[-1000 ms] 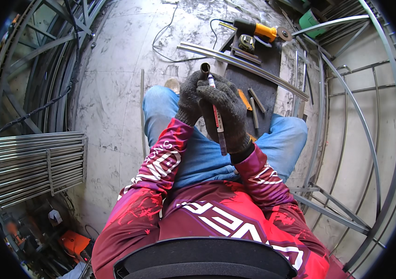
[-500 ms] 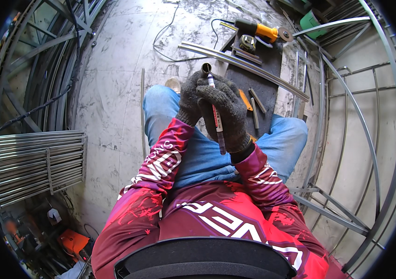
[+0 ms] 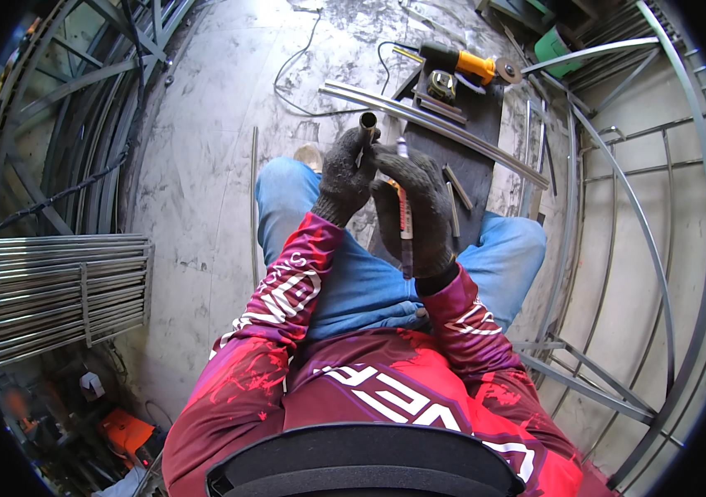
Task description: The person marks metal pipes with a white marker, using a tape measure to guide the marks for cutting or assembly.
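Head view shows the left hand [image 3: 344, 176] curled around a metal tube [image 3: 368, 126]. The right hand [image 3: 426, 203] clasps a marker [image 3: 405, 217].

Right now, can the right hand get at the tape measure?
Probably not freely: the right hand holds a marker, and the long bars lie between that hand and the tape measure.

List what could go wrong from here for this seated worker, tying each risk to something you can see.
1. The metal tube is held in the gloved left hand, so it might twist or slip if the marker in the right hand pressed on it.
2. Long metal bars overhang the dark board; a bump could shift them.
3. The grinder lies beyond them with its disc exposed; a careless reach might catch a glove.
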